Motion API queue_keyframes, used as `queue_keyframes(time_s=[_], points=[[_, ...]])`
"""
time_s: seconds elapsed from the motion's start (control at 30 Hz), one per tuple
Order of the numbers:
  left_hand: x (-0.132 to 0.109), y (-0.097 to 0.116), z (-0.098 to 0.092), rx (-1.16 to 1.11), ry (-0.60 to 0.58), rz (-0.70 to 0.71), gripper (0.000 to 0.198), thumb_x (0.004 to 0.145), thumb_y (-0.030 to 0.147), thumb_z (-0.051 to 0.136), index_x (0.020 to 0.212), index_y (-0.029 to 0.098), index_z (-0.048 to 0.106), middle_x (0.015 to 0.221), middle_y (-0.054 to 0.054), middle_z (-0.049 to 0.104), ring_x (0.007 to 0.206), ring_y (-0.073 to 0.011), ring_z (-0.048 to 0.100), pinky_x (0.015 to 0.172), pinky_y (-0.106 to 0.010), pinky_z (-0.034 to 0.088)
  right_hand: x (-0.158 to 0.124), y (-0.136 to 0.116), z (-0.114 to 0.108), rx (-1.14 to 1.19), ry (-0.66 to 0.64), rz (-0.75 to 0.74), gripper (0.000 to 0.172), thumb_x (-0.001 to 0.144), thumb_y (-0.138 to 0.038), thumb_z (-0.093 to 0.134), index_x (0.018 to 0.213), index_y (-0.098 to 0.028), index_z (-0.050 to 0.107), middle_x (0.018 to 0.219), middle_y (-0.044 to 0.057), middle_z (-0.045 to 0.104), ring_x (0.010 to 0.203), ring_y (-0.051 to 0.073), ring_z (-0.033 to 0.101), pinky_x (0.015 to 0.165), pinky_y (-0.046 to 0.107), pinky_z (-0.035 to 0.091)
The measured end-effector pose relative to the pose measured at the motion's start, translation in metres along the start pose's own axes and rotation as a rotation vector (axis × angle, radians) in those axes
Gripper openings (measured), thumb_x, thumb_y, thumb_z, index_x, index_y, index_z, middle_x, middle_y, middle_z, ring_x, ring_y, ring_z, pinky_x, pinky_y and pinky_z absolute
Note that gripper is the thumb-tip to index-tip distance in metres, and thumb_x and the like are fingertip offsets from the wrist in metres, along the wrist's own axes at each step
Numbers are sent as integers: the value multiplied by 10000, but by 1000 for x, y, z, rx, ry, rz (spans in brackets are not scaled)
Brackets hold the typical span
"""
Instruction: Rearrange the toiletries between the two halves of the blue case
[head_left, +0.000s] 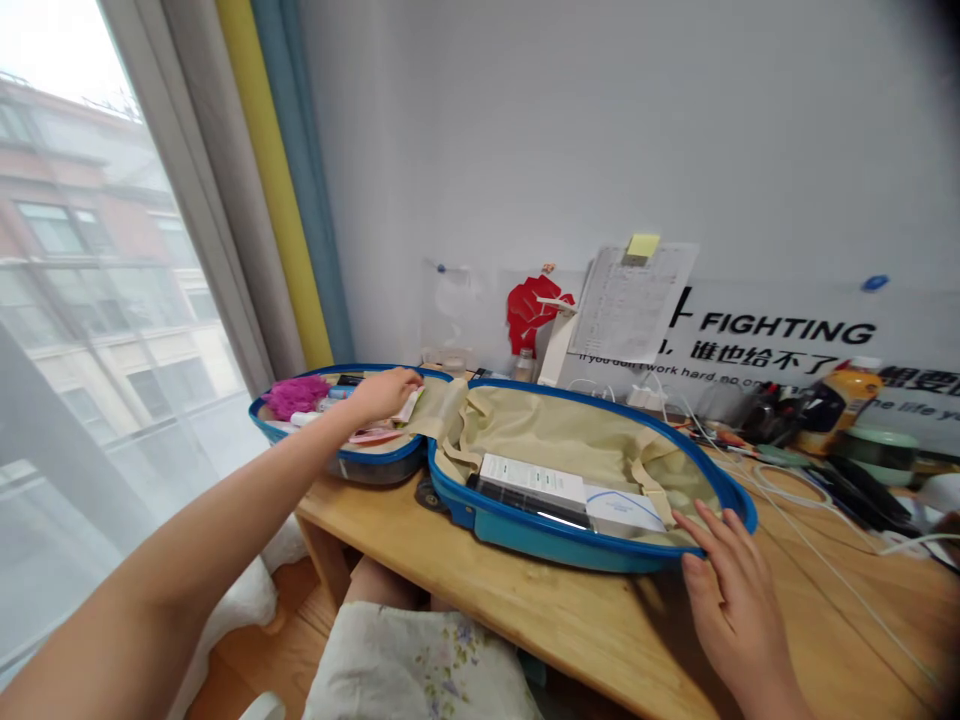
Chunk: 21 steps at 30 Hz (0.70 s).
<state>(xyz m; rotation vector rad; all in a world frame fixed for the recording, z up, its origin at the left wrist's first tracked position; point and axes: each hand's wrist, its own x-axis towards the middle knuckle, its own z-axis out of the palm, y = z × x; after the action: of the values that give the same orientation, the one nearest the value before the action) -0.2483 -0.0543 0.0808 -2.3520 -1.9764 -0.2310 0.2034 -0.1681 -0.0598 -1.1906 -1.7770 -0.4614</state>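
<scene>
A blue suitcase [592, 550] lies open on the desk, its two halves side by side. My left hand [386, 393] is over the left half, fingers bent down and closed beside a small white-and-green packet [409, 408]; whether they grip it is hidden. Near it lie a magenta mesh bath puff [298, 397], pink packets and small tubes. In the right half, a white box [531, 478], a second white box [624, 508] and a dark case [517, 502] sit along the front wall. With fingers stretched out, my right hand [731, 580] touches that half's right rim.
Wooden desk [540, 600] under the suitcase. White cables [795, 490], an orange bottle [840, 405] and a pale green container [877, 452] crowd the right back. Clipped papers [630, 300] stand against the wall. Curtains [292, 200] and a window are at left.
</scene>
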Motion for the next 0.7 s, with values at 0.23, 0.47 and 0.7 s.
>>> queue_keyframes(time_s=[0.23,0.47,0.7], points=[[-26,-98,6,91,-204,-90,535,695,270,500,1218,198,586,1273,-89,617,1174,-259,556,995,-341,411,1,-1,0,-1,2,-13,357,929,-338,389,1215,-217,566,1349,107,538,1354,310,382,1066,533,365],[-17,-110,7,84,-330,-1,512,705,352,533,1184,194,619,1278,-60,623,1150,-224,579,966,-267,423,1,-2,-2,-17,-14,0,370,934,-345,380,1236,-225,556,1349,102,538,1351,305,386,1060,525,373],[-17,-101,8,202,-247,26,415,813,377,468,1146,169,605,1128,-125,683,1030,-268,627,896,-346,455,1,-2,0,-12,4,11,367,937,-349,379,1223,-211,564,1339,109,546,1352,302,384,1066,521,362]])
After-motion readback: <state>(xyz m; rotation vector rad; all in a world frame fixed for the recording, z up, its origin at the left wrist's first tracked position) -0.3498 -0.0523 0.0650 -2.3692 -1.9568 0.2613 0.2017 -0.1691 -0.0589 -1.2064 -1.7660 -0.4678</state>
